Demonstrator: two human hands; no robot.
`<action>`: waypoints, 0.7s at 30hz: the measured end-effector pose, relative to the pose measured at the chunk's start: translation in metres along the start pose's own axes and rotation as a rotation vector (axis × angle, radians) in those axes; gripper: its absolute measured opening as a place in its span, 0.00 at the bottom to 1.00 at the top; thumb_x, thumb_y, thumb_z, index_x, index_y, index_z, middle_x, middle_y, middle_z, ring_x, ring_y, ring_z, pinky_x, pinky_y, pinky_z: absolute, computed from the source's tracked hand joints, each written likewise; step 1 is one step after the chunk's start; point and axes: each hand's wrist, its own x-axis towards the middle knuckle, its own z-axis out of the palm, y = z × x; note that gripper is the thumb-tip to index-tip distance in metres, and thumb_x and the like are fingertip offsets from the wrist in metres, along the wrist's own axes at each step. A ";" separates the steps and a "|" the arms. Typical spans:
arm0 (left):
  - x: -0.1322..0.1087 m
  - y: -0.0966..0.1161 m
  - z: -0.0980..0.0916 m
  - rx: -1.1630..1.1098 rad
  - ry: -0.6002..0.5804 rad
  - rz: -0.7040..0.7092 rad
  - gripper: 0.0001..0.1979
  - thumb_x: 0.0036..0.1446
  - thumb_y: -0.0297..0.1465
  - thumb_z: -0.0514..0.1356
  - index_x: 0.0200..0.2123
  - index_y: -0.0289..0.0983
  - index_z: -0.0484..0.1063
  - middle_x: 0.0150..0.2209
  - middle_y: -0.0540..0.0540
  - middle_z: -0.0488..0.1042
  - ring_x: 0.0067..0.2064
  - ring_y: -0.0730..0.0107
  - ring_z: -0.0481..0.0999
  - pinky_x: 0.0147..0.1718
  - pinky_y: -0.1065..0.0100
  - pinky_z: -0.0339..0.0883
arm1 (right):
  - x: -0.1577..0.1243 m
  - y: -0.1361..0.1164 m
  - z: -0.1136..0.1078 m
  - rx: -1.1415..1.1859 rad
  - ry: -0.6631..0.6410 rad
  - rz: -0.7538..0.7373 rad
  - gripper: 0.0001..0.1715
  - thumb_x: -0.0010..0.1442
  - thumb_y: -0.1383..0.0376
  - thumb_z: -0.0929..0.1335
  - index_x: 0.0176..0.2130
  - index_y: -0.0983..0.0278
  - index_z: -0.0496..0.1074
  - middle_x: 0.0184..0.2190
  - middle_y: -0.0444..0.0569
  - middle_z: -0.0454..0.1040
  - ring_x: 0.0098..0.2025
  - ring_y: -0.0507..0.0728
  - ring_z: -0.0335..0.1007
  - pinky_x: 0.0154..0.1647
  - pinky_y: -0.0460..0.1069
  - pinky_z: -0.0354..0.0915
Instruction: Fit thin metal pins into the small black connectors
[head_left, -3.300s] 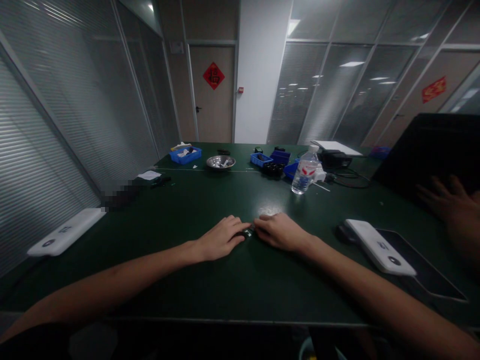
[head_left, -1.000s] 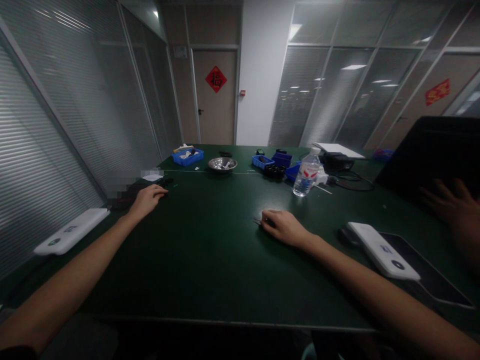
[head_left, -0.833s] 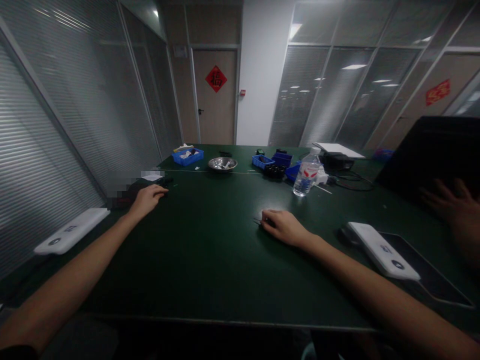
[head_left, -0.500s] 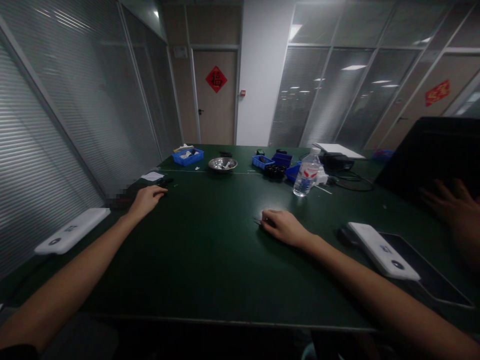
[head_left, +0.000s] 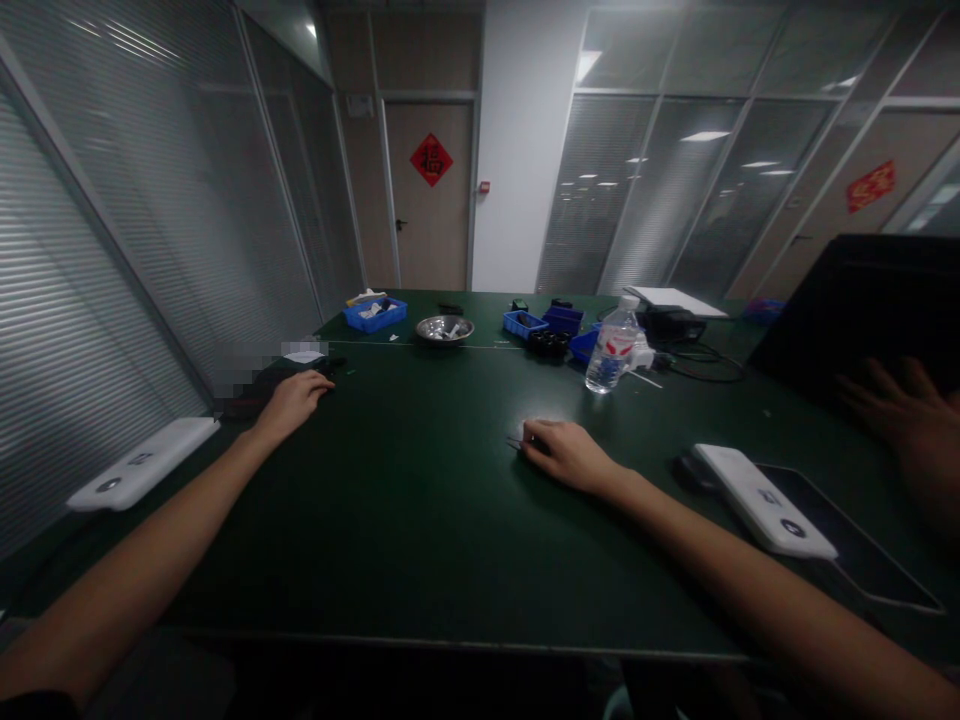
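My right hand (head_left: 566,455) rests on the green table, its fingers curled round tweezers (head_left: 514,442), whose two thin tips stick out to the left. The rest of the tool is hidden in the fist. Farther left, my left hand (head_left: 296,398) lies on the tabletop with its fingers loosely extended to the right, and nothing shows in it. Just beyond its fingers are a small dark object (head_left: 336,362) and a white piece of paper (head_left: 304,355). A metal bowl (head_left: 445,330) with small pale pieces inside stands farther back between the hands.
A water bottle (head_left: 612,348) stands beyond my right hand. Blue trays (head_left: 376,315) and dark parts (head_left: 550,343) sit along the back. White power banks (head_left: 142,462) flank both forearms, the right one on a dark tablet (head_left: 847,535). Another person's hand (head_left: 911,410) is by a black screen (head_left: 862,300).
Both hands keep the same place and pose. The view has shifted very slightly.
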 end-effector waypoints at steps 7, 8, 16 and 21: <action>0.001 -0.005 0.002 0.018 0.039 -0.007 0.15 0.63 0.35 0.56 0.44 0.39 0.82 0.49 0.40 0.81 0.52 0.52 0.79 0.56 0.54 0.69 | 0.000 0.000 0.002 -0.027 0.021 -0.012 0.07 0.71 0.61 0.64 0.41 0.61 0.69 0.36 0.48 0.76 0.35 0.55 0.71 0.38 0.48 0.61; 0.001 -0.005 0.002 0.017 0.042 -0.007 0.15 0.63 0.35 0.56 0.43 0.39 0.82 0.49 0.40 0.81 0.52 0.52 0.79 0.56 0.54 0.69 | 0.000 0.000 0.002 -0.028 0.018 -0.010 0.07 0.71 0.61 0.64 0.41 0.61 0.69 0.36 0.48 0.76 0.36 0.55 0.72 0.38 0.48 0.61; -0.002 0.002 -0.005 0.056 0.057 -0.067 0.15 0.62 0.37 0.58 0.43 0.40 0.83 0.47 0.39 0.81 0.50 0.49 0.79 0.52 0.53 0.71 | 0.000 -0.002 -0.001 -0.006 0.005 -0.002 0.07 0.71 0.61 0.64 0.42 0.61 0.70 0.37 0.49 0.77 0.36 0.56 0.72 0.39 0.48 0.61; -0.003 0.008 -0.008 0.074 0.054 -0.089 0.15 0.62 0.37 0.57 0.42 0.39 0.82 0.47 0.38 0.81 0.49 0.50 0.79 0.51 0.54 0.71 | 0.000 -0.003 -0.001 -0.010 0.008 -0.002 0.07 0.71 0.61 0.64 0.41 0.61 0.69 0.37 0.49 0.76 0.36 0.56 0.72 0.38 0.48 0.61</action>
